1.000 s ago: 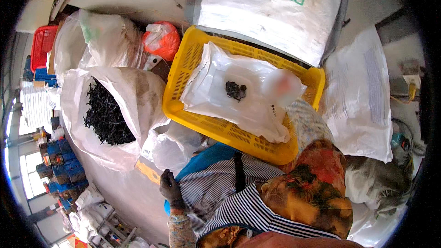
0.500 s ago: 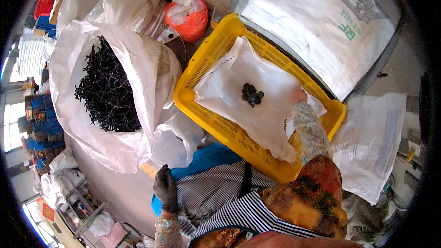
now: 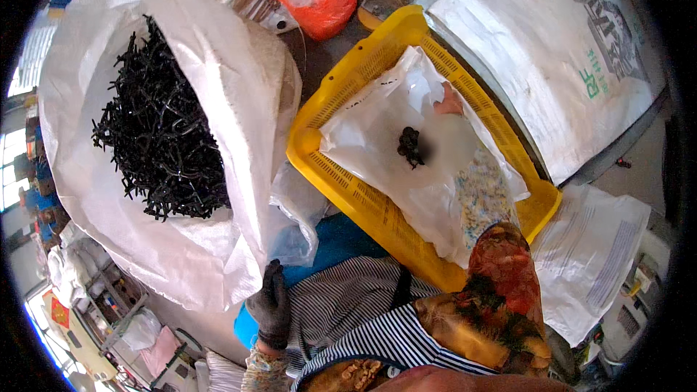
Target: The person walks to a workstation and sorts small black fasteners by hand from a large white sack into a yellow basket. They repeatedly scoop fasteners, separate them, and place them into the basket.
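Observation:
My left hand [image 3: 270,308], in a dark glove, is low beside the blue cloth on my lap. Its fingers are closed at the lower edge of a clear plastic bag [image 3: 296,229]. My right arm, in a speckled sleeve cover, reaches into the yellow basket [image 3: 308,134]. Over the white liner sheet [image 3: 370,120] in it, my right hand [image 3: 448,101] is mostly smeared; only some fingers show, and their grip is unclear. Near that hand, a small cluster of round black pieces [image 3: 410,147] lies on the sheet.
A large white woven sack [image 3: 247,80] at left stands open, full of thin branching black plastic pieces [image 3: 167,131]. Behind it is a red plastic bag [image 3: 319,3]. A printed white sack [image 3: 523,51] lies beyond the basket, and another flat white sack [image 3: 595,247] at right.
The view has shifted, bringing the sack and basket nearer. My right hand has moved from the sheet's right edge farther in, past the black cluster. My left hand stays by the clear bag.

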{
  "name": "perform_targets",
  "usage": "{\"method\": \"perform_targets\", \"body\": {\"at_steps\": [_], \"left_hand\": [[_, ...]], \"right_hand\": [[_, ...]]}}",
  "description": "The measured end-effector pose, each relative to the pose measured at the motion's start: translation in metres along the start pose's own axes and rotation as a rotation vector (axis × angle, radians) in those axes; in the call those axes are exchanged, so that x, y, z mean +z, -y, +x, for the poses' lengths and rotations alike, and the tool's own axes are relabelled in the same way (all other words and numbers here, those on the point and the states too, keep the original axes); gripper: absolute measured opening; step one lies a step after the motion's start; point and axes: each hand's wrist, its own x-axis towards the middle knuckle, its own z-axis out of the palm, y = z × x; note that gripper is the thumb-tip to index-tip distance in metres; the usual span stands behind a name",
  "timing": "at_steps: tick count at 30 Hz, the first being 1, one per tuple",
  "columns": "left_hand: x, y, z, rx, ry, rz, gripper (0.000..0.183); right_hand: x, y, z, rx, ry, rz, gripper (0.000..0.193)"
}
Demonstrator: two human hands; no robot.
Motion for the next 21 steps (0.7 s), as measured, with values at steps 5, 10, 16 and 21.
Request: {"method": "perform_targets", "body": {"at_steps": [5,10,16,21], "left_hand": [[0.011,0.017,0.004,0.137,-0.103,0.033,0.020],[0.007,0.014,0.006,0.186,-0.055,0.071,0.021],[0.014,0.041,-0.010,0.108,-0.096,0.095,0.022],[0.010,0.032,-0.006,0.161,-0.088,0.064,0.022]], "right_hand": [[0.004,0.020,-0.021,-0.326,0.083,-0.325,0.071],[0.025,0.032,0.040,-0.370,-0.124,0.041,0.076],[0.024,0.054,-0.061,-0.355,0.120,-0.066,0.056],[0.017,0.011,-0.245,-0.849,0.201,0.208,0.034]]}}
